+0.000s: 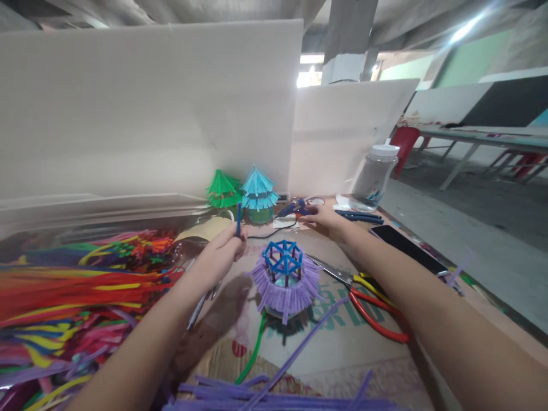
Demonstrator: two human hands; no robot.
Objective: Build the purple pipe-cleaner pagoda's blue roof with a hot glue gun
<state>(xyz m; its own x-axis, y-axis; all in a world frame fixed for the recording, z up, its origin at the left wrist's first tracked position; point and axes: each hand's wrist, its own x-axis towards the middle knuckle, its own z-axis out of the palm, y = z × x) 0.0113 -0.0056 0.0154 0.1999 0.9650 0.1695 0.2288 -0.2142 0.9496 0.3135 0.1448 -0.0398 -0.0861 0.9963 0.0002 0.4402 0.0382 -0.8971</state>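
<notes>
My left hand is closed around a short blue pipe cleaner that stands upright from its fingers. Farther right, my right hand has its fingers around a dark blue glue gun at the back of the work surface; part of the gun is hidden by the fingers. Between my forearms stands a small pipe-cleaner model, with a blue hexagonal frame on dark posts above a ring of purple fringe. A green pipe cleaner runs from under it towards me. Pliers with red and yellow handles lie to its right.
Green and light blue tiered roof models stand at the back by a white board. Colourful pipe cleaners fill the left side; purple strips lie in front. A phone and plastic jar are on the right.
</notes>
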